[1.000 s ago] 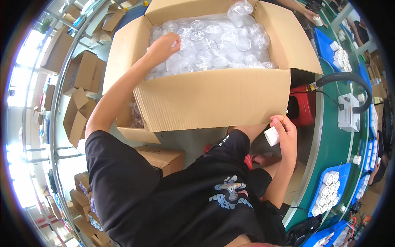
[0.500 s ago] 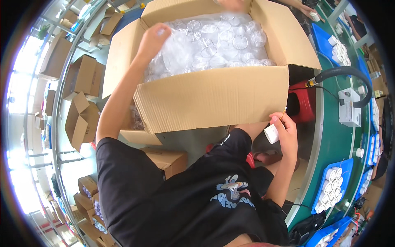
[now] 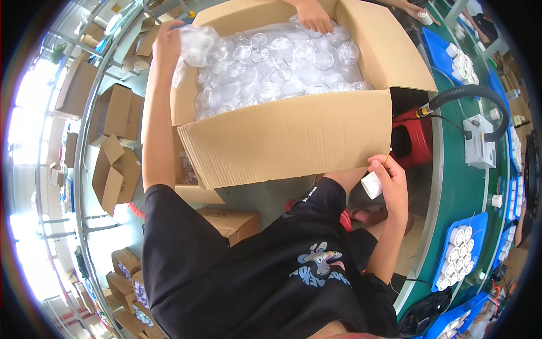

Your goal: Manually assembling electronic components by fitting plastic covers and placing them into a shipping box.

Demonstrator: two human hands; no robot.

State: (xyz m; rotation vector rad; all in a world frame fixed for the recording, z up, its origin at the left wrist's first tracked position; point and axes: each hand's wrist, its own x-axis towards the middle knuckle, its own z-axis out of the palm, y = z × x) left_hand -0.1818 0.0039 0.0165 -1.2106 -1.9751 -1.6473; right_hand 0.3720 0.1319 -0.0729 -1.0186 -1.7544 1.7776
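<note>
In front of me stands a large open cardboard box (image 3: 288, 138), filled with clear, round-ended plastic pieces in wrapping (image 3: 282, 62). Over its left flap, my left hand (image 3: 167, 44) grips a crumpled clear plastic bag (image 3: 200, 46) by its edge. By the box's near right corner, my right hand (image 3: 390, 182) is closed on a small white cylindrical part (image 3: 371, 185). A thin stick with a white tip, like a cotton swab (image 3: 387, 157), also pokes up from those fingers. Another person's hand (image 3: 313, 16) reaches over the far side onto the plastic pieces.
Along the right runs a green workbench (image 3: 451, 198) with blue trays (image 3: 479, 223) of white round parts. A black flexible hose (image 3: 468, 90) joins a white box-shaped unit (image 3: 479, 141). A red stool (image 3: 415, 147) is under the bench edge. Open cartons (image 3: 116, 175) stand at the left.
My left hand has moved left and up from the box, pulling the plastic bag out over the left flap. The other person's hand has come further in. My right hand keeps its hold.
</note>
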